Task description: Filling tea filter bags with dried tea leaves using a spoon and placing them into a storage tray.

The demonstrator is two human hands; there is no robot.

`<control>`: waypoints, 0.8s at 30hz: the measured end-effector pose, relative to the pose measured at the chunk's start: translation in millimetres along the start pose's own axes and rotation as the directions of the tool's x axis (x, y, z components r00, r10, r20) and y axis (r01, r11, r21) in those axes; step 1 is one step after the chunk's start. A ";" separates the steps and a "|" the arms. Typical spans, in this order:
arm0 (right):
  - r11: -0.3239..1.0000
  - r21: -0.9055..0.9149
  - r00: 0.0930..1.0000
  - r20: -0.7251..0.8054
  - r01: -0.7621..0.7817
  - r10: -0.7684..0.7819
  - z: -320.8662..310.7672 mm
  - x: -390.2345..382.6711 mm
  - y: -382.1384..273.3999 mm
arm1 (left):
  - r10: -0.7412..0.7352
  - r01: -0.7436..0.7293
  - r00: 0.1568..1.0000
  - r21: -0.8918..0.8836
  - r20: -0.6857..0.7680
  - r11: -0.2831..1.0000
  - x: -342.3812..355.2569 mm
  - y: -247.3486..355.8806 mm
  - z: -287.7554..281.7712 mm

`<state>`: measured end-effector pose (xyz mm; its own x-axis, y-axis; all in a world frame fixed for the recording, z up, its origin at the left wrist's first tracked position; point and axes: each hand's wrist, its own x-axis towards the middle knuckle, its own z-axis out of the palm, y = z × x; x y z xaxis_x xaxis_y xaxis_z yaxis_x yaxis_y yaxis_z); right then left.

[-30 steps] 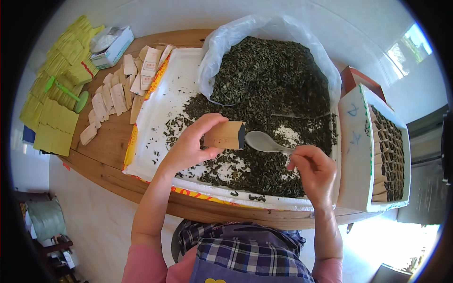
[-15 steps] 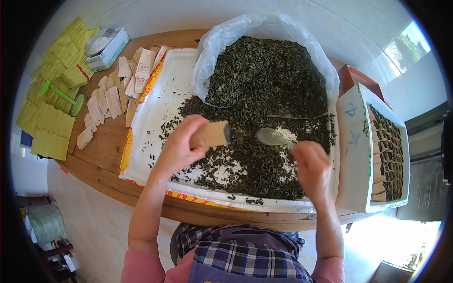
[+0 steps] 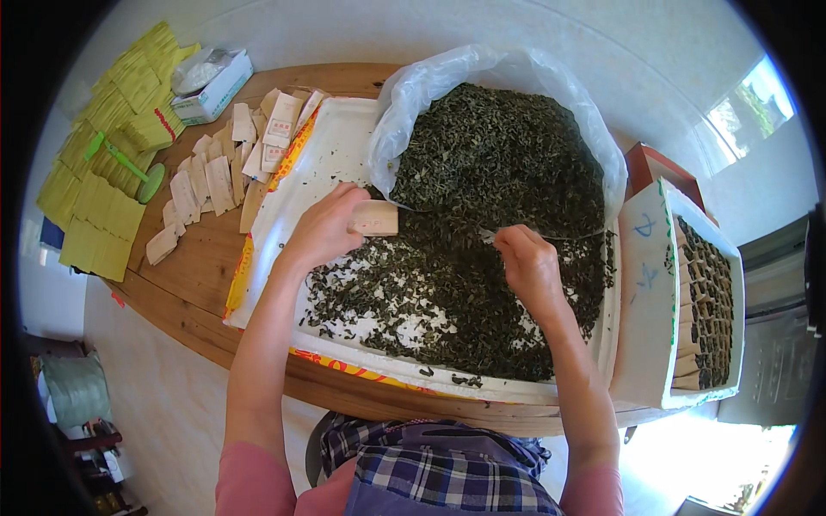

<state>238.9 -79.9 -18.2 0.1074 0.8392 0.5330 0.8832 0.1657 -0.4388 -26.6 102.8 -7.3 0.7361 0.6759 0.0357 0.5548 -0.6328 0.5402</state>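
Note:
My left hand (image 3: pixel 323 224) grips a small brown paper packet (image 3: pixel 374 219) over the left part of a white foam tray (image 3: pixel 284 206) strewn with dark dried leaves. My right hand (image 3: pixel 527 267) is closed on the handle of a translucent spoon (image 3: pixel 489 234); its bowl is among the leaves, mostly hidden. Just beyond both hands, a clear plastic bag (image 3: pixel 392 99) lies open on the tray, heaped with dried leaves (image 3: pixel 490 142). Loose leaves cover much of the tray's middle and right.
On the wooden table (image 3: pixel 176 292), left, lie scattered paper packets (image 3: pixel 219 185), yellow sheets (image 3: pixel 99 232), a green plastic tool (image 3: pixel 151 181) and a small box (image 3: pixel 211 99). At right stand a foam box (image 3: pixel 645 301) with rows of filled packets (image 3: pixel 701 318) and a red-brown box (image 3: pixel 654 168).
Both my hands have moved up and away from me, toward the bag. The packet has turned and moved up-left. The spoon has gone from above the tray into the leaves near the bag's edge.

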 end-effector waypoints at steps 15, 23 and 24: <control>0.961 -0.036 0.961 0.027 0.275 -0.275 -17.9 22.3 -67.8 | 0.001 0.049 0.996 -0.556 0.089 0.830 -24.6 29.1 14.5; 0.938 -0.099 0.935 -0.095 0.333 -0.342 -29.9 31.6 -101.4 | 0.003 0.089 0.994 -0.808 0.112 0.583 -41.5 21.3 14.2; 0.951 -0.105 0.939 -0.160 0.291 -0.304 -32.0 31.7 -102.6 | -0.008 0.060 0.998 -0.822 0.067 0.566 -41.8 14.9 13.6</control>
<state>166.4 -86.9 66.9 -0.0948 0.6544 0.7502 0.9189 0.3473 -0.1869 -43.8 60.0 -12.2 0.7559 0.6542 -0.0252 0.0391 -0.0067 0.9992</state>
